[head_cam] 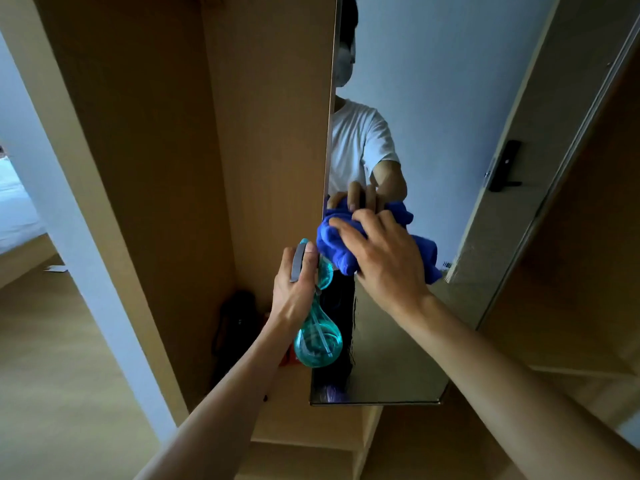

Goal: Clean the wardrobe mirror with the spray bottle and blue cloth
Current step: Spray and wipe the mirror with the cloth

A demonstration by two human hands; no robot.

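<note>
The left hand [294,289] covered the neck of the spray bottle [318,341]. The right hand [381,258] hid much of the blue cloth [332,244]. The top of the mirror [433,98] was cut off; the dark object [239,317] beneath was too dim to identify.

Perhaps a dark bag [239,317] stands low down; a white bed [17,209] lies left.
</note>
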